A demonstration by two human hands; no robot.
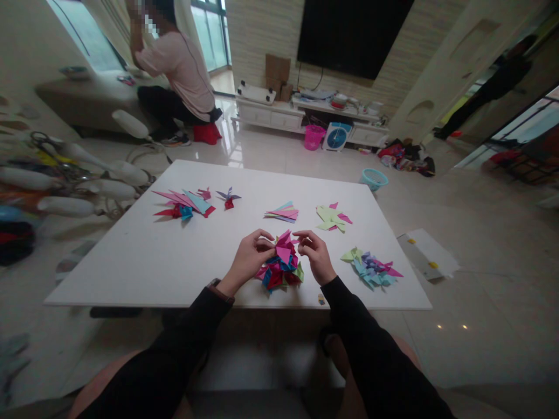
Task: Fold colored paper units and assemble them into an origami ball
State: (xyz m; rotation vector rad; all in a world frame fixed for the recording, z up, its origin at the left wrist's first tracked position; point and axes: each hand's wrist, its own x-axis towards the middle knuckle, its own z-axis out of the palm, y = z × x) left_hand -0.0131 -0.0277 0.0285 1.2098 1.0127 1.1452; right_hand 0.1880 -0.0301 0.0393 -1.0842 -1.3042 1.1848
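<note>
A pink origami crane (285,247) sits at the top of a colourful pile of folded paper cranes (279,273) near the table's front edge. My left hand (251,256) pinches the pink crane by its left side, between thumb and fingers. On the other side, my right hand (315,254) is close to the crane's right edge, with its index finger stretched toward it and a gap to the thumb. Whether that fingertip touches the paper is hard to see. The pile below has red, blue, pink and green paper.
The white table (174,267) also carries flat folded strips (283,213), green and pink pieces (334,217), a pastel heap (371,269) at right, and a mixed paper group (186,203) at far left. A person (181,75) sits beyond it. A blue basket (374,178) stands on the floor.
</note>
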